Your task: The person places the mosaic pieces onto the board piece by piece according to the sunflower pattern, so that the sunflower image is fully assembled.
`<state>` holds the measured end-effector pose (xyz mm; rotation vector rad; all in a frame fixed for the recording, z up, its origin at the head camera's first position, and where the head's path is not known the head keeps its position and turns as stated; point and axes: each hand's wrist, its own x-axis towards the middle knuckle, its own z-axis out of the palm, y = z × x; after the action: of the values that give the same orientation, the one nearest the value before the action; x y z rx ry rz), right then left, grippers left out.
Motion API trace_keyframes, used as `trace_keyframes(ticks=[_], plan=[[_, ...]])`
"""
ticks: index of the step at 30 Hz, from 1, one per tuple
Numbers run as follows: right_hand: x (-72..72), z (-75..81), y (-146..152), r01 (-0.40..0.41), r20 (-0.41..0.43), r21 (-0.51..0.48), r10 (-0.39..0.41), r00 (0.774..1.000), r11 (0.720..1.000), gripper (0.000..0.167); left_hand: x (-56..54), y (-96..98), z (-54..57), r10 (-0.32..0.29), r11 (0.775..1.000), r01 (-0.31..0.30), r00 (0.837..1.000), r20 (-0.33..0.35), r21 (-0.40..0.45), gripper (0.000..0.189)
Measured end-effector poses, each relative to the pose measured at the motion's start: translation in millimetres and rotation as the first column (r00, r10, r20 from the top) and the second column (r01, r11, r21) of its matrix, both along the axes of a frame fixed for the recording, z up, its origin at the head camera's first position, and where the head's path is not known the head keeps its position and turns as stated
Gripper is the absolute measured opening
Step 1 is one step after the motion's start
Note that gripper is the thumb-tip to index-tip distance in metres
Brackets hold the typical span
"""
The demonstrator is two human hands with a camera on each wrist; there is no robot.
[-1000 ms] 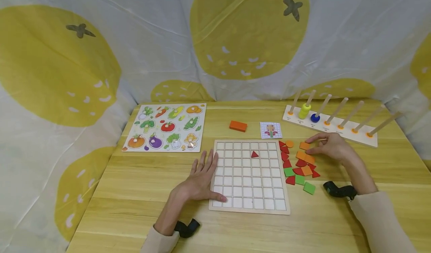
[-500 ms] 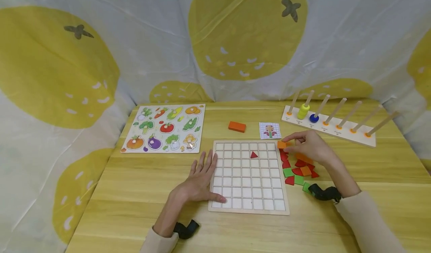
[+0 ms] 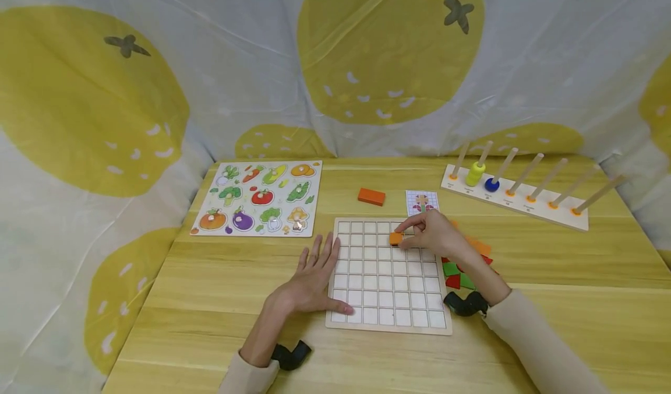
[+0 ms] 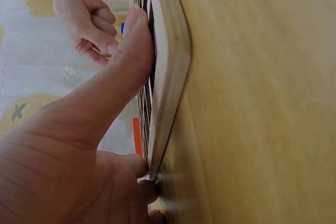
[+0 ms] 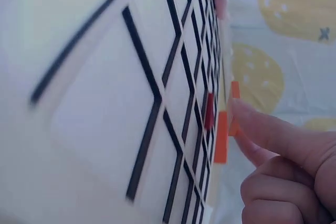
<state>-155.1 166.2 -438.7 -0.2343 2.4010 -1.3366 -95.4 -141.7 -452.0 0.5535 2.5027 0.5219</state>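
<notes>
My right hand [image 3: 434, 235] pinches an orange square tile [image 3: 395, 238] between thumb and fingers, over the upper part of the wooden grid board [image 3: 385, 329]. In the right wrist view the tile [image 5: 234, 91] stands off the board's surface, and a red triangle tile [image 5: 209, 111] lies on the grid. From the head camera the orange tile covers that triangle. My left hand [image 3: 310, 280] rests at the board's left edge with fingers spread. Its thumb [image 4: 126, 51] lies on top of the board near the front corner.
Red, green and orange tiles [image 3: 452, 269] lie right of the board, partly under my right arm. Behind it are an orange block [image 3: 371, 196] and a pattern card [image 3: 414, 199]. A vegetable puzzle [image 3: 251, 210] lies back left; a peg stand [image 3: 540, 212] with upright rods stands back right.
My right hand has picked the orange square tile from the pile and carried it left over the board, above the red triangle. My left hand has stayed put.
</notes>
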Motion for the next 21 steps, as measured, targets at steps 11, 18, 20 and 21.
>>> trace_keyframes(ticks=[11,18,20,21], plan=[[-5.5,-4.2,-25.5,0.015,-0.011,0.013,-0.015,1.0,1.0,0.025,0.4,1.7,1.6,0.002,1.0,-0.002,1.0,-0.002,0.002,0.141],[-6.4,-4.8,-25.6,0.028,0.044,0.0,-0.028,0.999,1.0,0.025,0.8,0.8,0.6,0.009,1.0,-0.009,1.0,0.0,0.005,0.141],[-7.4,-5.5,-26.1,0.034,0.046,0.006,-0.034,0.998,0.999,0.024,0.7,0.3,0.3,0.008,1.0,-0.008,1.0,-0.002,0.004,0.141],[-7.8,-6.0,-26.3,0.034,0.043,0.007,-0.034,0.999,0.999,0.024,0.6,0.0,0.1,0.008,1.0,-0.007,1.0,-0.004,0.003,0.141]])
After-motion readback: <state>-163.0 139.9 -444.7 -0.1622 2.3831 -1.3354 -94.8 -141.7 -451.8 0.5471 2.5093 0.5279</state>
